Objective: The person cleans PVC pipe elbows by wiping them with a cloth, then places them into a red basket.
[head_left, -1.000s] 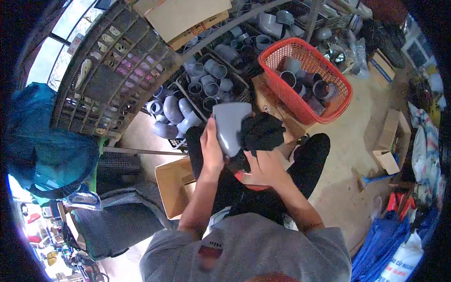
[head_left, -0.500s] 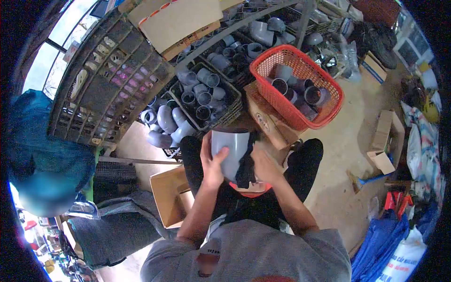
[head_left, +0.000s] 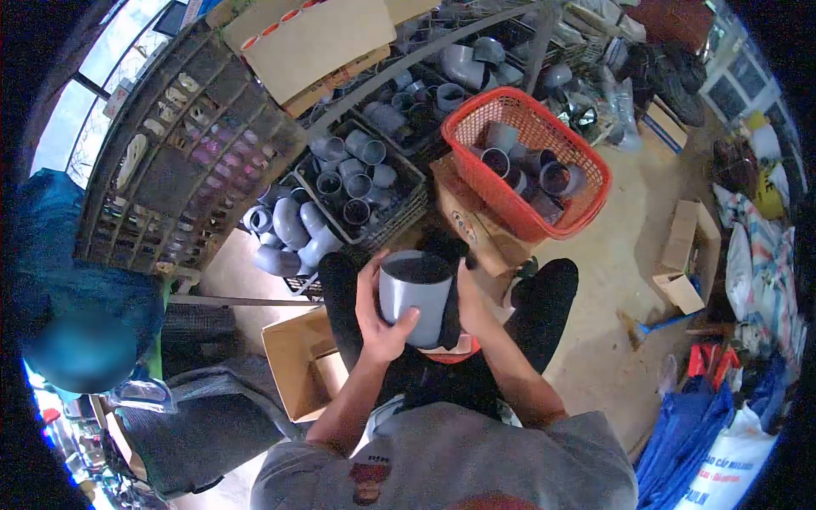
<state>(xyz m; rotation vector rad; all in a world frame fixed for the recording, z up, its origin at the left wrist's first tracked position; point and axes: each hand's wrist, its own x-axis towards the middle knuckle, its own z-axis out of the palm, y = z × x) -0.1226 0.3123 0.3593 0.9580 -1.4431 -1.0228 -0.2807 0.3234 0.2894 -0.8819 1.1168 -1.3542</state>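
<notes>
In the head view, the left hand [head_left: 382,319] grips the grey pipe fitting [head_left: 416,297], its dark opening facing up, at the centre. The right hand [head_left: 472,306] presses a black cloth [head_left: 449,314] against its three-o'clock side. The red basket [head_left: 531,217] lies toward one o'clock.

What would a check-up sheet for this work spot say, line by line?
Surface: floor, cardboard box on it.
Job's things: gray pipe fitting, open end up; black cloth beside it.
Clutter: loose fittings in red basket and dark crate.
Hands: left hand grips the fitting; right hand holds the cloth against it.
Cables: nothing seen.
Surroundings: blue sheeting, lower right.
</notes>
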